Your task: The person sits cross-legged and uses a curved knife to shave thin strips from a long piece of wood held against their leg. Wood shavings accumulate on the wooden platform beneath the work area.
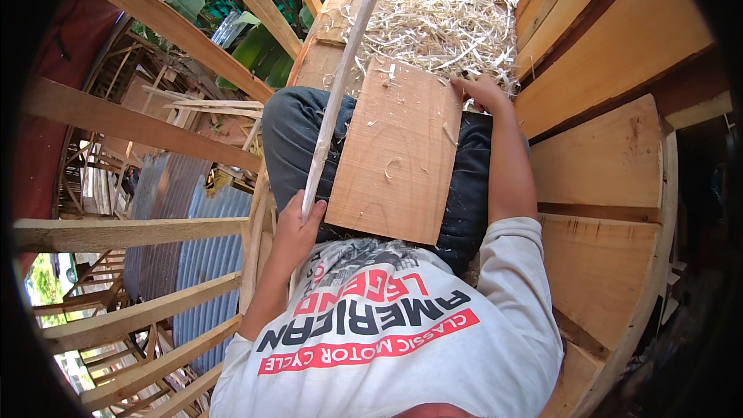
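A flat rectangular wooden board [395, 155] lies tilted across my lap, with a few curled shavings on its face. My left hand [298, 224] is closed round the lower end of a long, thin wooden stick [340, 81]. This stick runs up past the board's left edge toward the far side. At the board's far right corner, my right hand [484, 93] grips the edge, fingertips on the wood; part of the fingers is hidden. Both legs, in dark trousers, are bent beneath the board.
A heap of pale wood shavings [433, 27] covers the plank floor ahead. Slatted wooden rails [155, 139] stand on the left, and wide planks [596, 162] rise close on the right. Beyond the left rails lie corrugated metal sheets [205, 255] and scrap timber. Green leaves [267, 54] show behind.
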The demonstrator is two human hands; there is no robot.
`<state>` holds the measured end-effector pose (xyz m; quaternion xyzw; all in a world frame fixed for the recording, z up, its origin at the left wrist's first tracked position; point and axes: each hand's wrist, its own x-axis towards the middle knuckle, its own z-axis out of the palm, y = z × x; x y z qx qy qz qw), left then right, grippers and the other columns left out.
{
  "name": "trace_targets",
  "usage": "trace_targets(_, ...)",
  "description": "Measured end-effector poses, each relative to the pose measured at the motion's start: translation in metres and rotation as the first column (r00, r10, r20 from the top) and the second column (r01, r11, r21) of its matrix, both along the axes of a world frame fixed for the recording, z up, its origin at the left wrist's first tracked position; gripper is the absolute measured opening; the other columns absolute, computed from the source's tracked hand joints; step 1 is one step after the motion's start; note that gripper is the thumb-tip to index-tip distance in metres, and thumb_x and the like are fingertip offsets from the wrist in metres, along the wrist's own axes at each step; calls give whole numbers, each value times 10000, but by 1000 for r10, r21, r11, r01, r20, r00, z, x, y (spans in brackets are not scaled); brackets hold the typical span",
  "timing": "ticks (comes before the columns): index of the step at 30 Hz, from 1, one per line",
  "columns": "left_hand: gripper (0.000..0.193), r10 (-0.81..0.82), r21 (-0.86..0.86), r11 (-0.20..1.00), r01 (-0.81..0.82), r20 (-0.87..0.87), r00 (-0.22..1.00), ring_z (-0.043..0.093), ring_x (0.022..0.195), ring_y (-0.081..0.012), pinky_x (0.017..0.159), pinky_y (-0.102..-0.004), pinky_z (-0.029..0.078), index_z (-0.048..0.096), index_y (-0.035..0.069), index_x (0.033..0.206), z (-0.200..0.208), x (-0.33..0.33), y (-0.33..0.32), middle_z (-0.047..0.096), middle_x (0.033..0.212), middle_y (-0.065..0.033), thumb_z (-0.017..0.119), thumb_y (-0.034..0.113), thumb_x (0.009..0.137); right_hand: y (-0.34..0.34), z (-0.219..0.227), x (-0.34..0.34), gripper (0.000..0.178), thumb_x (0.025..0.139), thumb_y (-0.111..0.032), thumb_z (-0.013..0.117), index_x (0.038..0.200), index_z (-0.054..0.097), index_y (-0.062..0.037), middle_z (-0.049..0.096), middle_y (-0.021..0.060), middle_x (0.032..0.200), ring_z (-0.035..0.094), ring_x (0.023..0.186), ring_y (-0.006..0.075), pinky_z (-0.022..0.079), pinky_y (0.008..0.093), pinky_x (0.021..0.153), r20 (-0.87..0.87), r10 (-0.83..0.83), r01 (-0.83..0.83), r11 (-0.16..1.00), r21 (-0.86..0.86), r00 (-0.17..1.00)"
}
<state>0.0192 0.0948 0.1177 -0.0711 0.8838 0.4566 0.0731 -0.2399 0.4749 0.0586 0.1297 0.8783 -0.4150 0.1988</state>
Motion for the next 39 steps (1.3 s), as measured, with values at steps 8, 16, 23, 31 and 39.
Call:
trace_targets(8,301,-33,-129,991,20,-97,995,612,594,-290,562,-369,452,555,18,883,11,9,16,606,671,-149,648,304,872,12,39,34,529,700,-517,743,674,595,-9,547,49,548,473,405,125,358,295,380,-235,-19,19,1000,-4,972)
trace_targets(16,251,36,-18,999,-38,-87,996,647,546,-206,507,-303,467,580,-1,871,12,21,12,668,699,-110,711,206,820,-2,82,67,446,721,-436,793,692,557,-59,472,-23,536,415,401,58,299,248,346,-378,-207,130,967,-219,902)
trace_targets(23,305,69,130,989,-73,34,997,581,522,-142,499,-297,441,564,-15,859,5,5,-2,613,618,-86,709,253,843,0,52,51,468,706,-450,802,626,560,-58,465,-31,508,393,371,71,298,242,345,-212,-207,153,957,-245,955)
trace_targets(31,443,-217,242,955,174,164,962,461,472,-109,444,-281,381,443,0,1012,43,-63,3,483,597,-58,437,441,977,6,28,44,466,750,-415,783,588,541,-51,466,-24,500,386,395,60,290,255,355,-191,-273,209,931,-300,943)
trace_targets(39,316,-474,536,781,320,176,863,533,523,-99,473,-244,437,447,-2,1132,41,-144,32,524,665,-21,544,244,959,6,15,38,543,823,-433,711,557,529,4,450,12,478,419,474,80,334,301,448,-375,-326,288,945,-156,867)
